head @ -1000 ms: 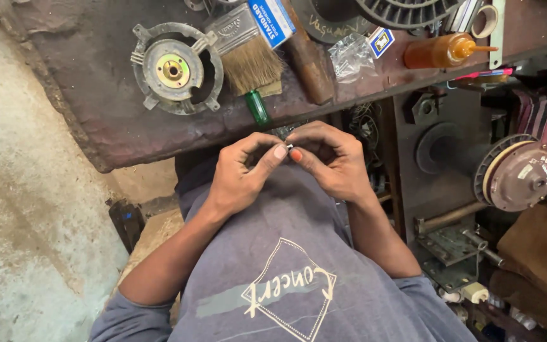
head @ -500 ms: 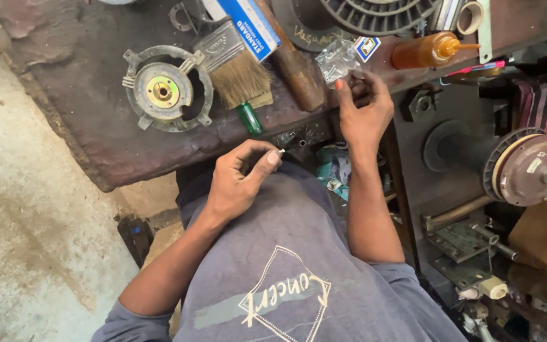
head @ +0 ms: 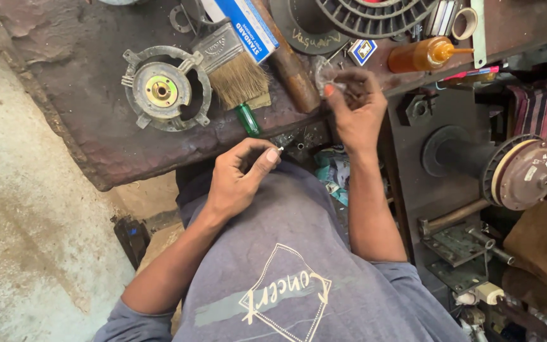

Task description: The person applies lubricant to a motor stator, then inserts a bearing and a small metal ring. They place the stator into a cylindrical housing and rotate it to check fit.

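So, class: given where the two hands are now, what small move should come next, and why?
Probably draw the right hand back toward the left hand. The right one is at a clear plastic bag on the bench edge, while the left pinches a tiny metal part at the lap.

A tiny pale part point(head: 280, 149) is pinched between the thumb and forefinger of the left hand point(head: 238, 180), just below the bench edge point(head: 159, 166); only its tip is seen, too small for its kind to be told. From it, at about two o'clock, a small clear plastic bag point(head: 324, 69) is gripped by the right hand point(head: 356, 111) at the bench's near edge. The bag is crumpled and glossy, and is largely covered by the fingers; its contents cannot be made out. The part and the bag are held well apart.
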